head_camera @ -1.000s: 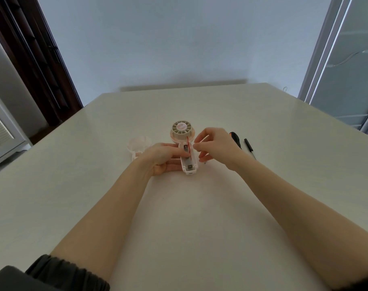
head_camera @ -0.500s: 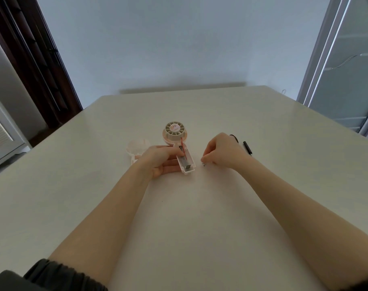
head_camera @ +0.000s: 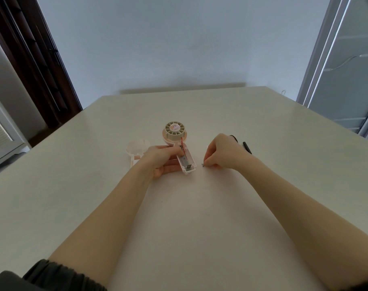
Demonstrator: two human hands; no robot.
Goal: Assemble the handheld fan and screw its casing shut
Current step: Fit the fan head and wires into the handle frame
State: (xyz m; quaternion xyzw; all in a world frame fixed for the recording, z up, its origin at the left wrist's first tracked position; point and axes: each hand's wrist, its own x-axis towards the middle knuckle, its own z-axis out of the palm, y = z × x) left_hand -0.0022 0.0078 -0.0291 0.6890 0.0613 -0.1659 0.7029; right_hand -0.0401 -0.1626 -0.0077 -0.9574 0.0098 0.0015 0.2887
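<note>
Left hand (head_camera: 162,158) gripping the open fan (head_camera: 180,148) steady mid-tabletop, a person's right hand (head_camera: 223,153) pinches a tiny screw (head_camera: 203,164) beside it, seemingly to fasten the casing.

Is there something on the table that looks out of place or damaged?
Nothing looks damaged. The fan body lies open with its red wire exposed, and the clear cover lies apart beside the left hand. That fits unfinished assembly. The right hand pinches something tiny on the table.
</note>
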